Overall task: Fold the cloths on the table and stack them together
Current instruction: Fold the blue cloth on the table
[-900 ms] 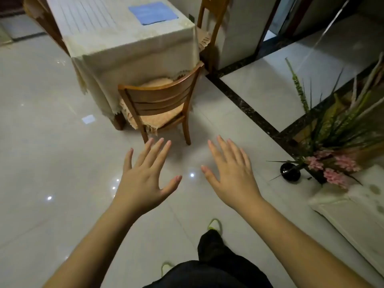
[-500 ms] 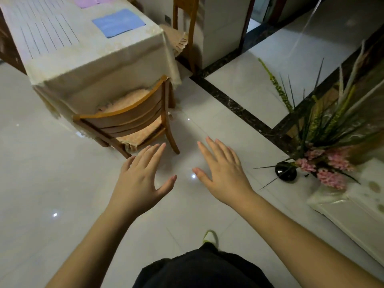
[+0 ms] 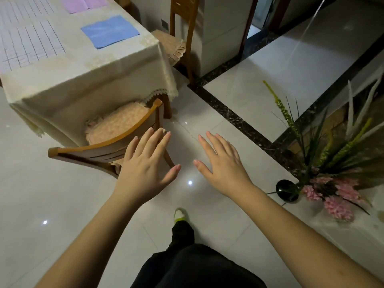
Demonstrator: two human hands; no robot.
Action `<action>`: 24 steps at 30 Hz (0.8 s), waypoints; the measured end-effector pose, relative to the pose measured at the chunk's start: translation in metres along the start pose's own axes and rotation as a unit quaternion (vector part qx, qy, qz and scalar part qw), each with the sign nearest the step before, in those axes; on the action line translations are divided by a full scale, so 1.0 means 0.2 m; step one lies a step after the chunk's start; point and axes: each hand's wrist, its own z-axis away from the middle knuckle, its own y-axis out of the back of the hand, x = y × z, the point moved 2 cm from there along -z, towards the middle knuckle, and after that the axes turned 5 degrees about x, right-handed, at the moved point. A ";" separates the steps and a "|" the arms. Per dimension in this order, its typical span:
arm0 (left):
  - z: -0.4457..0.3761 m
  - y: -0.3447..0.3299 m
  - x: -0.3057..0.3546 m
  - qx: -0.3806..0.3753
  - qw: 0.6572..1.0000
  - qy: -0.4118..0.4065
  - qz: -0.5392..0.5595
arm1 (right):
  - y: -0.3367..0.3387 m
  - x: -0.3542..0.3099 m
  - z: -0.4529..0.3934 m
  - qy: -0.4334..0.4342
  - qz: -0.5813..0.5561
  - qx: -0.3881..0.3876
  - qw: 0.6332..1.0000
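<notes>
Black trouser leg (image 3: 182,231), green-toed shoe (image 3: 180,215) on glossy tile floor (image 3: 62,204). Left hand (image 3: 145,167) and right hand (image 3: 222,165) outstretched, palms down, fingers spread, empty, apart. Left hand in front of wooden chair (image 3: 108,142) tucked under table (image 3: 87,80). Blue cloth (image 3: 110,31) flat near table corner; pink cloth (image 3: 85,4) beyond; checked white cloth (image 3: 27,44) left. Vase of artificial flowers (image 3: 332,173) right.

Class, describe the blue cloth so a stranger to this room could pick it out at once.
Find the table draped in a cream tablecloth, upper left, with a wooden chair tucked under it. The blue cloth lies flat near the table's right edge. Its neighbours are a pink cloth and a white checked cloth; it alone is plain blue.
</notes>
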 end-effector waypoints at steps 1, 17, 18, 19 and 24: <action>-0.07 -0.02 -0.05 -0.001 1.000 -0.001 -0.014 | -0.01 0.01 -0.07 -0.003 0.004 -0.004 1.000; -0.98 -0.21 -0.52 -0.017 1.000 0.005 0.006 | 0.04 0.09 -1.10 -0.010 0.014 0.001 1.000; -1.02 -0.23 -0.53 -0.016 1.000 0.008 0.006 | 0.03 0.11 -1.16 -0.007 0.015 -0.003 1.000; -1.06 -0.25 -0.54 -0.017 1.000 0.011 0.007 | 0.03 0.13 -1.21 -0.003 0.016 -0.006 1.000; -1.32 -0.38 -0.56 -0.027 0.999 0.030 0.007 | 0.02 0.29 -1.50 0.012 0.006 -0.011 1.000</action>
